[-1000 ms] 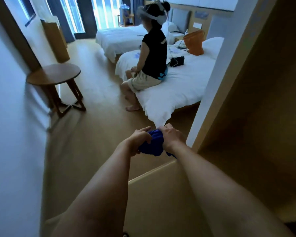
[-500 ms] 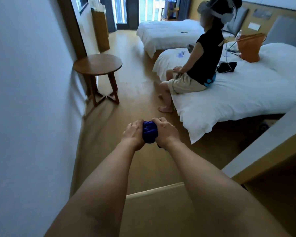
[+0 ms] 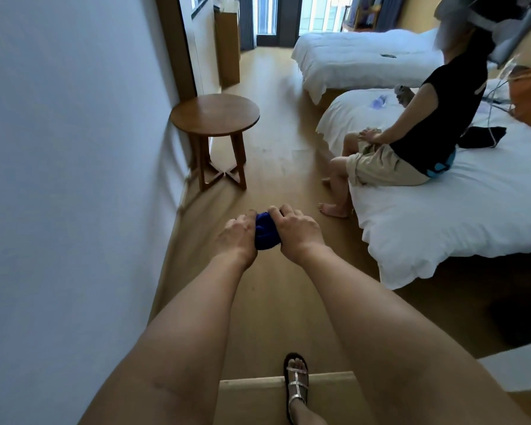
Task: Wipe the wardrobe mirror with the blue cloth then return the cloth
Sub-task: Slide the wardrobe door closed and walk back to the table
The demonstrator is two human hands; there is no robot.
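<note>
The blue cloth [image 3: 267,231] is bunched into a small wad between both hands, held out in front of me above the wooden floor. My left hand [image 3: 238,236] grips its left side with curled fingers. My right hand [image 3: 298,231] grips its right side, fingers curled over the top. Most of the cloth is hidden inside the two hands. The wardrobe mirror is not in view.
A white wall [image 3: 74,179] runs close on my left. A round wooden side table [image 3: 215,115] stands against it ahead. A person [image 3: 411,139] sits on the near white bed [image 3: 442,225] at right; a second bed [image 3: 365,56] lies beyond. My sandalled foot [image 3: 296,384] shows below.
My view has swung left, away from the wooden wardrobe panel, toward the wall and side table. Both hands have kept hold of the cloth and squeezed it into a tighter wad.
</note>
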